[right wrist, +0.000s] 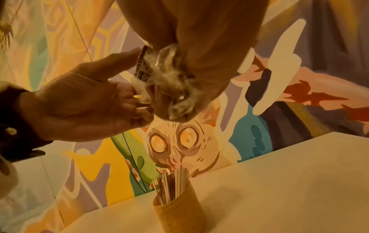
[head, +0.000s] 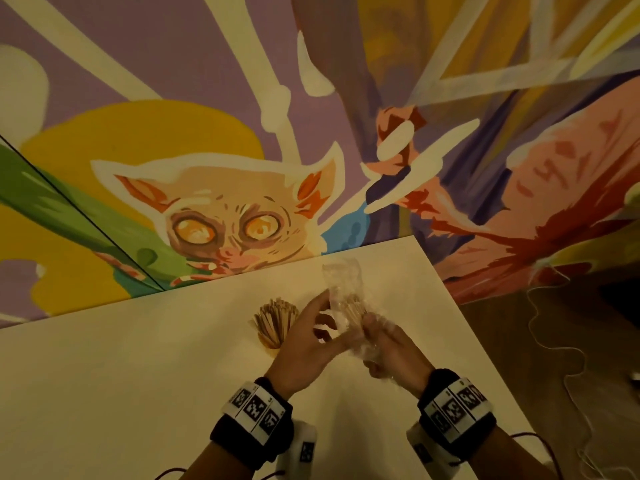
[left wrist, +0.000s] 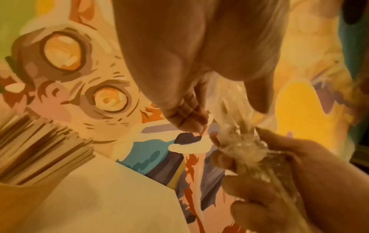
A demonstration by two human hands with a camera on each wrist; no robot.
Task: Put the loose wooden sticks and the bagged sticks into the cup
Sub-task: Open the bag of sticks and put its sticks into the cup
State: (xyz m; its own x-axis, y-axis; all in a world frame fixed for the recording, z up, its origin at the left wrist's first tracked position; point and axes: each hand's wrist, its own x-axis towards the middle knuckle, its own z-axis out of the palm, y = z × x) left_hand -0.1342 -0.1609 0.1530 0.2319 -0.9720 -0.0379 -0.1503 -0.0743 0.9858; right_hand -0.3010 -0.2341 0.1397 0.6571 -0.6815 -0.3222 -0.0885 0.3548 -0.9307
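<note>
A tan cup (head: 272,344) stands on the white table (head: 138,393), packed with loose wooden sticks (head: 275,317). Just right of it and above the table, both hands hold a clear plastic bag of thin sticks (head: 343,296). My right hand (head: 377,337) grips the bag's lower part, with crumpled plastic (right wrist: 169,75) bunched under its fingers. My left hand (head: 323,313) pinches the bag (left wrist: 237,126) between thumb and fingers, index finger stretched up along it. The right wrist view shows the cup (right wrist: 179,212) and its sticks (right wrist: 171,186) below the hands.
A painted mural wall (head: 225,220) rises right behind the table's far edge. The table's right edge (head: 485,341) runs diagonally, with dark floor and thin loose cords (head: 554,341) beyond it. Both wrists wear black bands with marker tags.
</note>
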